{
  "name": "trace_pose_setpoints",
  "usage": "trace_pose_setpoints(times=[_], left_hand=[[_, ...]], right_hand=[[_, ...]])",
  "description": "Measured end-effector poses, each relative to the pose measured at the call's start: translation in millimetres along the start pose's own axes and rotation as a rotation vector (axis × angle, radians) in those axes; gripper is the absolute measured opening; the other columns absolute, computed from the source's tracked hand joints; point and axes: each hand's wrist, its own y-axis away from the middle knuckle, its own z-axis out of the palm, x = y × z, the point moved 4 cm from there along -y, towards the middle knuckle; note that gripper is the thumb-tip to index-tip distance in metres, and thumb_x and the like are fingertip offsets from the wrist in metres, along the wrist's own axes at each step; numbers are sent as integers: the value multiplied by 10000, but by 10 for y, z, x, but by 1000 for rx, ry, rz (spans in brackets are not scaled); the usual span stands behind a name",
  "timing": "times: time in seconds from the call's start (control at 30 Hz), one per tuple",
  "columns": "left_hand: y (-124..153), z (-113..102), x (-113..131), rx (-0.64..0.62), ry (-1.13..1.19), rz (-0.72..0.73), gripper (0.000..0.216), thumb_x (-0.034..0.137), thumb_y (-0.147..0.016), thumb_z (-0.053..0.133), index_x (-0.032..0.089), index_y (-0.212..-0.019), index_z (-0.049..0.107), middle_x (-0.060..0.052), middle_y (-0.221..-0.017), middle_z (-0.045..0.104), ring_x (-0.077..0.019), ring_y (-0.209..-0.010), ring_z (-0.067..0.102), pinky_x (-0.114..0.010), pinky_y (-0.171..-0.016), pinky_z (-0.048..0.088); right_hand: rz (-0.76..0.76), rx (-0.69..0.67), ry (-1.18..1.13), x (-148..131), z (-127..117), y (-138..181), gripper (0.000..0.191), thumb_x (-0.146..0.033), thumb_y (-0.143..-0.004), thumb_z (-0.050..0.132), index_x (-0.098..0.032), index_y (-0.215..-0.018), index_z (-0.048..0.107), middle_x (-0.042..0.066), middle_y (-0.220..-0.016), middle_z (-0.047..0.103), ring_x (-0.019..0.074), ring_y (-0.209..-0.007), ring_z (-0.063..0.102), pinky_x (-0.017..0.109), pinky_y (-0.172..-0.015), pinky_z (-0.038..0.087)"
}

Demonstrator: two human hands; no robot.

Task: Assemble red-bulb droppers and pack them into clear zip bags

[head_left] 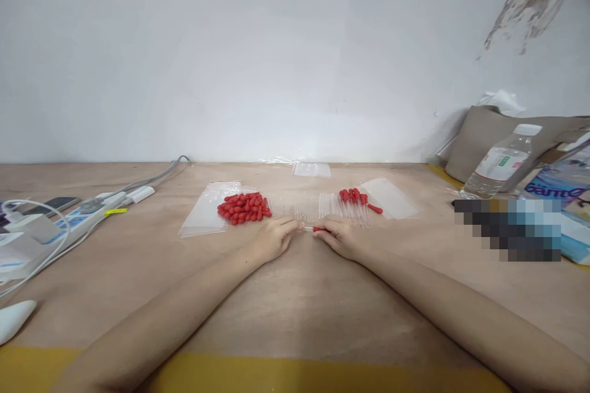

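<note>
My left hand [279, 237] pinches a thin clear glass dropper tube [308, 229] low over the table. On the tube's right end sits a red rubber bulb [318, 229], held between the fingers of my right hand [340, 236]. Loose red bulbs [244, 207] lie piled beyond my left hand, partly on a clear plastic bag [205, 212]. Bare glass tubes [295, 204] are laid in a row behind both hands. Several droppers with red bulbs fitted [354, 195] rest beyond my right hand, one red bulb [375, 209] lying slightly apart at an angle.
Another clear bag [389, 198] lies at the right, and a small one [312, 169] near the wall. A power strip [87, 212] with cables and a phone [53, 204] occupies the left. At the right stand a water bottle [502, 163] and a grey-brown bag [470, 138].
</note>
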Motion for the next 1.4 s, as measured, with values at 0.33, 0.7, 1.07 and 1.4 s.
trace_pose_setpoints(times=[0.33,0.7,1.07,1.4], left_hand=[[-26,42,69,-18,-174,101,228,129,-857,377,159,-911,597,-52,-810,622,-157,-732,563,-259,-615,438],[31,-6,-39,-29,36,-122,222,275,-878,420,179,-944,610,-34,-763,637,-139,-682,578,-237,-617,445],[16,-14,-18,-128,149,-136,245,233,-900,361,162,-831,586,-10,-700,602,-118,-645,547,-223,-614,406],[16,-39,7,-17,116,-101,204,259,-878,423,167,-854,603,-24,-717,617,-124,-657,561,-225,-606,429]], right_hand=[[-9,-23,49,6,12,-17,169,-275,-836,483,-160,-837,607,52,-714,603,137,-664,544,254,-608,446],[138,-18,-106,112,-49,-9,161,-289,-816,518,-203,-841,651,25,-783,660,136,-728,600,262,-676,470],[66,54,-83,106,-27,7,164,-329,-798,549,-242,-838,681,8,-764,686,133,-694,617,250,-645,492],[-88,-6,33,97,-21,28,204,-287,-836,485,-229,-941,650,52,-817,674,160,-728,597,318,-690,475]])
